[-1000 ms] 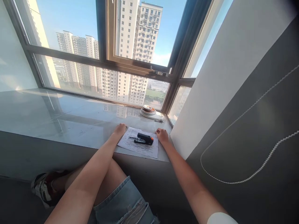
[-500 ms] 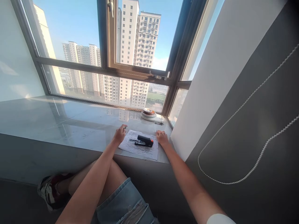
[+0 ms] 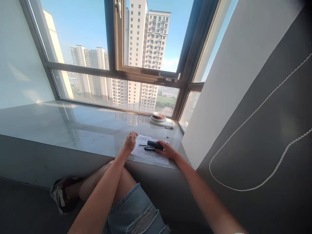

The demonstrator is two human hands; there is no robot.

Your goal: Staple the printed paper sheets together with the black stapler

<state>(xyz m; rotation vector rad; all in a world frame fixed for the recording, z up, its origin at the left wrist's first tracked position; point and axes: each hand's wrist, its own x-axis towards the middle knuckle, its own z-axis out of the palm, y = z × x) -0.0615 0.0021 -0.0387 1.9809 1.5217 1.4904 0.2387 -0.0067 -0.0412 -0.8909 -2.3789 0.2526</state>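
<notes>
A printed sheet of paper (image 3: 148, 155) lies on the glossy grey windowsill (image 3: 73, 126) near its front edge. A black stapler (image 3: 152, 145) rests on the paper. My right hand (image 3: 166, 150) lies over the stapler's right end, fingers curled round it. My left hand (image 3: 131, 141) rests on the paper's left edge, fingers loosely bent and holding nothing.
A stack of plates (image 3: 161, 119) sits at the sill's far right corner by the window frame (image 3: 146, 76). A small dark item (image 3: 170, 128) lies beside the plates. A white wall (image 3: 231, 74) closes the right side, with a bead cord (image 3: 255, 146) hanging there. My knee (image 3: 117, 182) is below.
My right hand has moved left from the paper's right edge onto the stapler. My left hand shifted slightly right along the paper's left edge.
</notes>
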